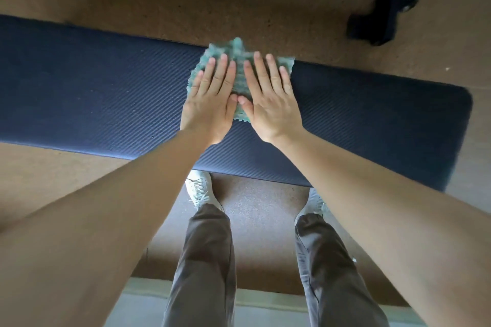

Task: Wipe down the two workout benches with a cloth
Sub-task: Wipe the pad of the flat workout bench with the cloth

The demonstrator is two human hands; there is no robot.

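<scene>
A dark blue ribbed workout bench [93,93] runs across the view from left to right, its rounded end at the right. A teal fluffy cloth [233,53] lies on the bench near its far edge, a little of it hanging past that edge. My left hand [212,98] and my right hand [268,98] lie side by side, flat on the cloth with straight fingers, pressing it onto the pad. The thumbs nearly touch. Most of the cloth is hidden under the hands.
The black metal frame [382,8] of another piece of equipment, with a wheel, stands on the brown speckled floor beyond the bench at the top right. My legs and pale shoes [199,188] stand close against the near side of the bench.
</scene>
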